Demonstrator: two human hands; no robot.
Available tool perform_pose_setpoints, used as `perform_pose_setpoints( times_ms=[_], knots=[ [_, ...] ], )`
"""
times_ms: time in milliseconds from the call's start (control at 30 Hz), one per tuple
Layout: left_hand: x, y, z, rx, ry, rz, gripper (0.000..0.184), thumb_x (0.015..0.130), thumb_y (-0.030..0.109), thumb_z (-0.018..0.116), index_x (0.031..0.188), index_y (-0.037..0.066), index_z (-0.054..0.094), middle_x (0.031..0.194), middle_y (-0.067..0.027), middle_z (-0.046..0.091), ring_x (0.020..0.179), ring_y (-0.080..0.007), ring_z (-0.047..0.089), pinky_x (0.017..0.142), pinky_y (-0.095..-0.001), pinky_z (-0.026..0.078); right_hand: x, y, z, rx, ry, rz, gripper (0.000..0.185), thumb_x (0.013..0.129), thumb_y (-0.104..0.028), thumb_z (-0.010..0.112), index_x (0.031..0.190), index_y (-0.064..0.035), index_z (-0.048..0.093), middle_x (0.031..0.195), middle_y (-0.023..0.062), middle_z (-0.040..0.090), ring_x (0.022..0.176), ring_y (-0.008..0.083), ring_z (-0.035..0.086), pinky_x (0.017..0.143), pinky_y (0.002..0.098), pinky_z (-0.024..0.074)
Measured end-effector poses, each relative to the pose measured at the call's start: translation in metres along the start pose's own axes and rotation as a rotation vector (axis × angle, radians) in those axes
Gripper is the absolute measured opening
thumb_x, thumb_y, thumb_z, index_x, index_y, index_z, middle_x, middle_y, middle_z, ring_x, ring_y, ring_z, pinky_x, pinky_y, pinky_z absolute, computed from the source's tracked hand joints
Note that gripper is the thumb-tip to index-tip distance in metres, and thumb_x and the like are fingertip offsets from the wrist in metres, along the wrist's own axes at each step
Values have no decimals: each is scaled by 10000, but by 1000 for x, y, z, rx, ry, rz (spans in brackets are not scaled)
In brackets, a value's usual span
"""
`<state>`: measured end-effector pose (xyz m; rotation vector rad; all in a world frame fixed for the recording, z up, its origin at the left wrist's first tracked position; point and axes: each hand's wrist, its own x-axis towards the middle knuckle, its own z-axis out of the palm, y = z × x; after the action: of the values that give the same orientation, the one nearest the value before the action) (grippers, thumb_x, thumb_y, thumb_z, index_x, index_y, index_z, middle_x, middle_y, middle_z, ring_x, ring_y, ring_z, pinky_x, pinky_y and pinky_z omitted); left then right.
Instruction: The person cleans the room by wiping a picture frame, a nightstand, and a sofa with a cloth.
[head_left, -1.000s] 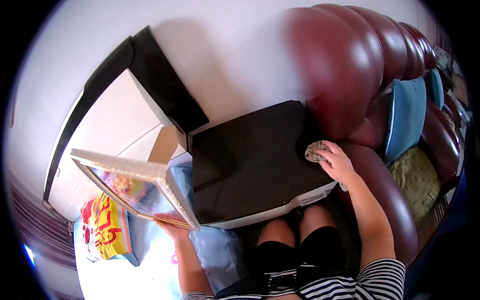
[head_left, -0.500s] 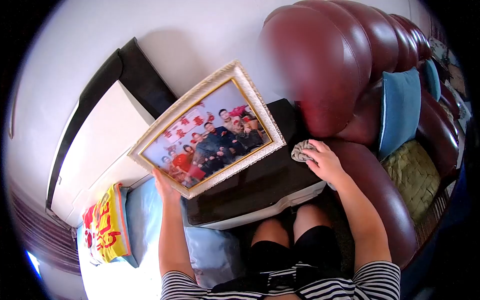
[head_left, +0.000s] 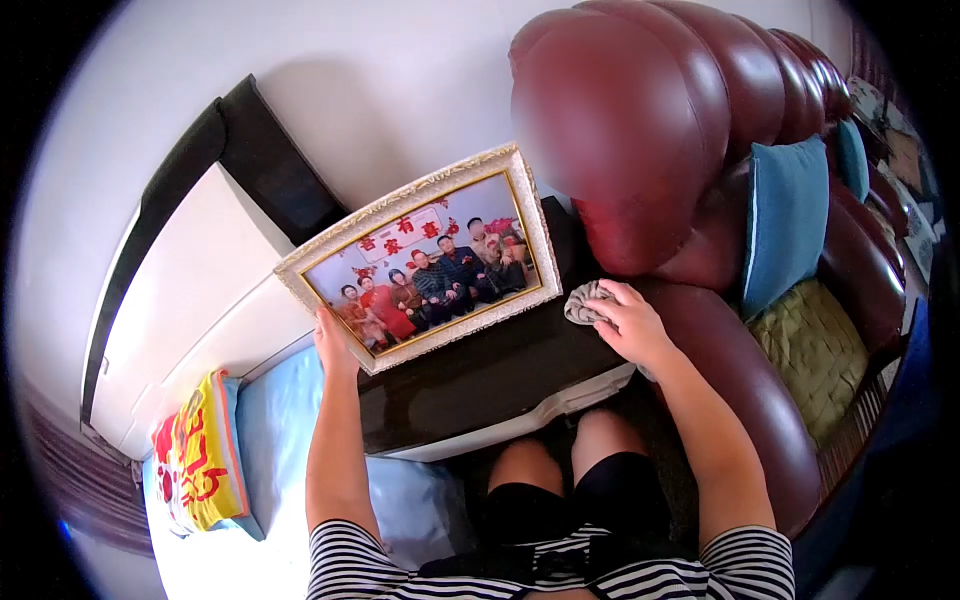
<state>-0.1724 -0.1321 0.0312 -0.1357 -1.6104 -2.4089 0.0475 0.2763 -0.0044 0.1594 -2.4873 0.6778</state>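
A framed group photo (head_left: 425, 275) with an ornate cream border and a gold inner edge is held tilted above a dark glossy bedside cabinet (head_left: 480, 375). My left hand (head_left: 335, 345) grips its lower left corner, the thumb at the front edge and the other fingers hidden behind. To the right of the frame, my right hand (head_left: 632, 325) is closed round a crumpled grey-brown cloth (head_left: 588, 303). That hand is over the right end of the cabinet top, apart from the frame.
A dark red leather sofa (head_left: 740, 400) stands close on the right, with a blue cushion (head_left: 787, 220) and an olive cushion (head_left: 812, 350). On the left is a bed with pale blue bedding (head_left: 280, 410), a yellow-and-red pillow (head_left: 205, 455) and a white headboard (head_left: 190, 270) edged in black.
The photo frame has turned a little, its right side now more upright and its picture facing me more squarely. My right hand still holds the cloth. The whole view has shifted slightly.
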Motion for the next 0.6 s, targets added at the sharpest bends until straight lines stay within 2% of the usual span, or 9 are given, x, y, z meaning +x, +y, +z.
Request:
perform_pose_setpoints(
  times_ms=[67,200,267,367,400,467,567,600],
  knots=[
    [8,-5,-12,41,-110,-79,498,930,465,438,1175,32,460,1078,-110,570,919,-246,599,707,-392,531,-2,-1,1,14,-2,21,307,781,-137,627,1085,-90,629,1248,160,482,1094,322,501,920,386,426],
    [13,-14,-14,5,-107,-92,489,935,454,434,1196,41,446,1074,-109,566,925,-249,597,715,-398,533,-4,1,3,13,-7,28,318,790,-144,623,1104,-96,620,1259,161,474,1110,332,491,927,387,423],
    [9,-15,-7,-20,-69,5,456,937,445,432,1160,48,456,997,-118,589,809,-256,625,668,-392,542,-3,1,5,6,-8,34,323,791,-146,623,1110,-97,617,1266,163,467,1119,336,485,931,388,422],
    [13,-21,-9,29,36,4,428,939,444,427,1098,49,473,935,-123,608,750,-265,631,639,-384,538,-5,5,12,-35,10,48,337,788,-151,626,1122,-104,608,1280,167,452,1137,348,471,940,392,420],
    [14,-21,-13,28,34,-7,428,939,444,427,1098,49,473,935,-123,608,750,-265,631,639,-384,538,-6,4,13,-28,15,77,330,786,-151,628,1112,-104,608,1285,169,445,1142,354,466,943,398,418],
    [17,-22,-19,0,-100,-67,407,940,442,422,1050,55,489,923,-124,616,754,-265,632,628,-376,524,-7,3,15,-25,17,117,323,784,-151,630,1103,-103,608,1291,171,439,1147,360,461,946,404,417],
    [12,-21,-17,-12,-48,-68,401,943,436,417,1040,56,500,905,-120,625,762,-260,630,599,-352,505,-11,4,14,-15,-15,125,300,783,-150,630,1079,-103,607,1286,171,445,1142,365,464,939,413,420],
    [9,-17,-19,-16,-76,-124,430,942,410,459,1154,37,487,1094,-71,562,984,-199,555,841,-358,469,-13,6,14,-19,-22,133,300,784,-152,624,1080,-108,605,1297,157,444,1145,356,466,942,407,417]
  ],
)
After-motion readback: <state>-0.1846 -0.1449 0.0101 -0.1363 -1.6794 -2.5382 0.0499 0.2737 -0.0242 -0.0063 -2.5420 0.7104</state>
